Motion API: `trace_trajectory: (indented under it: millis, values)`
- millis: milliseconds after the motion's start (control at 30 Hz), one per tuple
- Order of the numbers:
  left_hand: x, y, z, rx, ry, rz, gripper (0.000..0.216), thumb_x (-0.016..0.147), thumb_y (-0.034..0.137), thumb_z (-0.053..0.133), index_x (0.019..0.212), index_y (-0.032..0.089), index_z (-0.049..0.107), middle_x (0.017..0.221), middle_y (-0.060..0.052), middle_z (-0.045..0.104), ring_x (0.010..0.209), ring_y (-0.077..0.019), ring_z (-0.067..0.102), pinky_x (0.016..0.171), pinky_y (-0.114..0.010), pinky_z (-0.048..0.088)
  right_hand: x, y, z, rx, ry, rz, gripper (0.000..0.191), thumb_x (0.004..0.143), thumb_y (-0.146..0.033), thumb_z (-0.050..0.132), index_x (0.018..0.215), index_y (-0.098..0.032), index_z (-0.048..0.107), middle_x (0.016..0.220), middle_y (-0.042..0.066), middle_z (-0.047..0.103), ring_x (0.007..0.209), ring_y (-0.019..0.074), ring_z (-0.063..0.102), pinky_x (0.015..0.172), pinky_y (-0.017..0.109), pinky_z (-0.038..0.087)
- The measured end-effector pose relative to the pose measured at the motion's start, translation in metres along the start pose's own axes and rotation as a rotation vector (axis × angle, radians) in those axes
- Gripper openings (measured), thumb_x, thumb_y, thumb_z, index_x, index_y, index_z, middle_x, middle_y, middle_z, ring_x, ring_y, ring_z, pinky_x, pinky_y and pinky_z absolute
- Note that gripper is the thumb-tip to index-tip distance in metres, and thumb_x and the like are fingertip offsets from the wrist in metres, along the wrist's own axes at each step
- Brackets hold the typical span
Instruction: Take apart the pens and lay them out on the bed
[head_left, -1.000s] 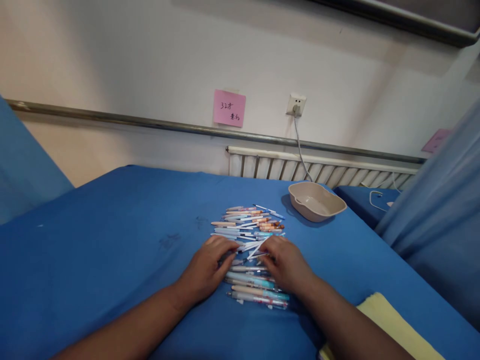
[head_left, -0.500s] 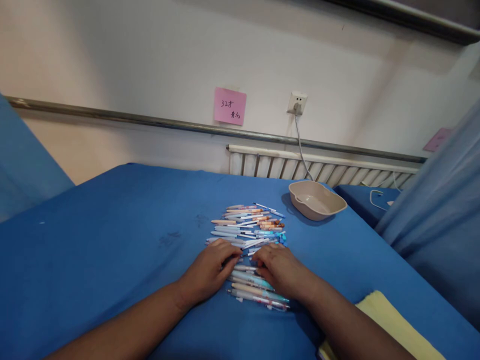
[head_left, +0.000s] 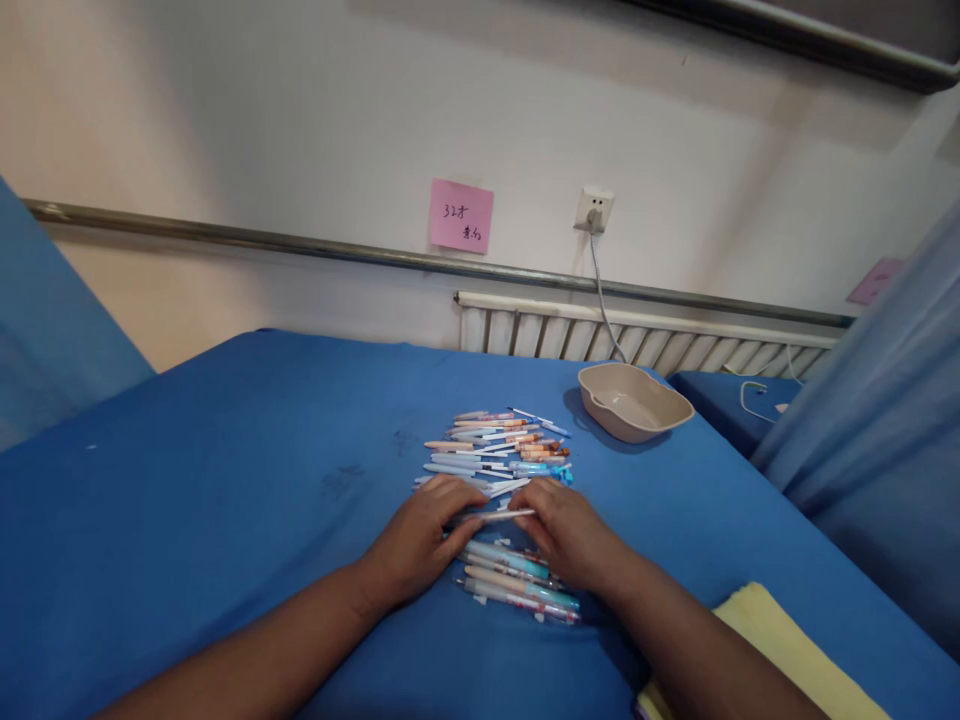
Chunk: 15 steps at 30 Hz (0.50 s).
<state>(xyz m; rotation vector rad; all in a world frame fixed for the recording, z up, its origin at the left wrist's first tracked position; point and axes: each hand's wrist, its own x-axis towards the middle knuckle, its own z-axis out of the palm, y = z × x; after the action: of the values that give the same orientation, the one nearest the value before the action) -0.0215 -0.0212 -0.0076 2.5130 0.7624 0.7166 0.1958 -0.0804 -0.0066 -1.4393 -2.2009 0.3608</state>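
My left hand point(head_left: 421, 528) is closed, its thumb and fingers pinching a pale, see-through pen barrel point(head_left: 463, 518). A thin white refill point(head_left: 514, 514) extends from the barrel's right end. My right hand point(head_left: 568, 530) pinches the tip of that refill, with the other fingers curled. Beyond both hands lie several loose pen barrels point(head_left: 454, 458), white refills and orange-brown and blue pen parts point(head_left: 544, 452). Closer to me, several whole-looking pens point(head_left: 517, 590) lie side by side, partly under my right hand. My fingers hide some parts between the two groups.
A beige basin point(head_left: 634, 402) stands at the far right of the blue-covered table point(head_left: 247, 480). Yellow cloth point(head_left: 787, 650) lies by my right forearm. Behind are a radiator point(head_left: 547, 335), a metal rail and a plugged-in cable point(head_left: 600, 280). Blue curtains point(head_left: 862, 430) hang at both sides.
A pen barrel with a white refill is now raised between my hands, gripped at both ends. Before, my fingers were down among the parts. A pen under them has been lifted away.
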Motion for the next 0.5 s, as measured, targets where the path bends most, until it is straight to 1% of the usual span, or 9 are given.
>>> trace_trajectory:
  millis: [67, 167, 267, 333, 367, 433, 500]
  values:
    - [0.0003, 0.0001, 0.0001, 0.004, 0.005, -0.005, 0.021, 0.089, 0.034, 0.049, 0.103, 0.022, 0.060, 0.097, -0.006, 0.064, 0.094, -0.0203, 0.054, 0.085, -0.035, 0.042, 0.0000, 0.0039, 0.0045, 0.079, 0.043, 0.025, 0.011, 0.088, -0.019, 0.049, 0.096, -0.021, 0.056, 0.093, 0.003, 0.061, 0.086, 0.0159, 0.055, 0.075, 0.027, 0.040]
    - [0.0004, -0.0005, 0.0004, 0.016, 0.019, -0.020, 0.021, 0.090, 0.034, 0.048, 0.099, 0.022, 0.062, 0.095, -0.005, 0.065, 0.092, -0.0197, 0.056, 0.084, -0.034, 0.043, 0.0008, 0.0068, 0.0098, 0.155, 0.068, 0.025, 0.009, 0.088, -0.019, 0.051, 0.094, -0.021, 0.057, 0.089, 0.002, 0.062, 0.082, 0.0148, 0.057, 0.073, 0.025, 0.041]
    - [-0.0005, -0.0007, 0.0005, -0.008, 0.019, -0.080, 0.024, 0.092, 0.033, 0.042, 0.100, 0.023, 0.063, 0.094, -0.003, 0.067, 0.090, -0.0184, 0.058, 0.083, -0.031, 0.044, 0.0014, 0.0058, 0.0110, 0.184, 0.088, 0.022, 0.010, 0.087, -0.019, 0.051, 0.093, -0.022, 0.059, 0.087, 0.001, 0.062, 0.082, 0.0146, 0.058, 0.073, 0.025, 0.041]
    - [-0.0014, -0.0005, 0.0004, -0.037, 0.030, -0.128, 0.027, 0.093, 0.032, 0.039, 0.105, 0.023, 0.061, 0.098, -0.003, 0.067, 0.091, -0.0180, 0.060, 0.084, -0.031, 0.045, 0.0015, 0.0046, 0.0107, 0.197, 0.103, 0.022, 0.009, 0.087, -0.019, 0.052, 0.093, -0.022, 0.059, 0.086, 0.001, 0.063, 0.081, 0.0145, 0.058, 0.073, 0.025, 0.041]
    - [-0.0020, -0.0003, 0.0004, -0.048, 0.044, -0.141, 0.027, 0.093, 0.032, 0.040, 0.110, 0.023, 0.059, 0.102, -0.004, 0.066, 0.094, -0.0185, 0.059, 0.086, -0.032, 0.045, 0.0016, 0.0042, 0.0106, 0.205, 0.111, 0.024, 0.009, 0.087, -0.019, 0.052, 0.093, -0.022, 0.059, 0.086, 0.001, 0.063, 0.081, 0.0144, 0.058, 0.073, 0.025, 0.041]
    - [-0.0030, -0.0003, 0.0004, -0.057, 0.074, -0.131, 0.034, 0.089, 0.034, 0.048, 0.120, 0.023, 0.052, 0.109, -0.006, 0.063, 0.101, -0.0203, 0.057, 0.091, -0.034, 0.043, 0.0017, 0.0041, 0.0109, 0.223, 0.127, 0.033, 0.009, 0.086, -0.019, 0.052, 0.092, -0.022, 0.059, 0.085, 0.000, 0.063, 0.080, 0.0142, 0.058, 0.072, 0.025, 0.041]
    - [-0.0037, -0.0008, 0.0005, -0.057, 0.088, -0.112, 0.041, 0.086, 0.034, 0.053, 0.124, 0.022, 0.048, 0.110, -0.006, 0.062, 0.103, -0.0211, 0.056, 0.093, -0.035, 0.043, 0.0019, 0.0045, 0.0116, 0.241, 0.139, 0.048, 0.009, 0.086, -0.019, 0.052, 0.091, -0.021, 0.059, 0.084, 0.000, 0.063, 0.079, 0.0143, 0.058, 0.072, 0.024, 0.041]
